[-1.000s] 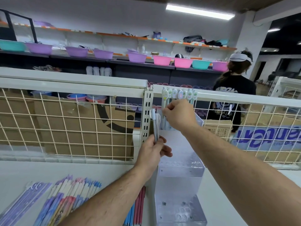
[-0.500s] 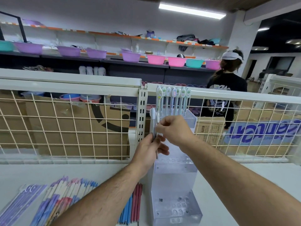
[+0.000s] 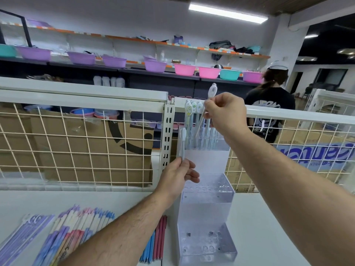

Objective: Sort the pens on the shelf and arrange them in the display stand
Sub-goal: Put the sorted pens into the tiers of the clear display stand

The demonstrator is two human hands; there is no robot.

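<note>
Stretches both arms forward, right hand (image 3: 225,114) raised above left hand (image 3: 177,177). Pinches a tilted white pen (image 3: 212,92) in the right fingertips, over the standing pens (image 3: 189,112) in the top tier of the display stand (image 3: 206,208). Grips one upright pen (image 3: 183,139) in the left, just left of the stand. Shows loose pens (image 3: 157,240) on the shelf (image 3: 259,227) below the left forearm, wire mesh (image 3: 76,146) beyond both hands.

Pen packs (image 3: 73,233) are cut off at the bottom-left edge.
</note>
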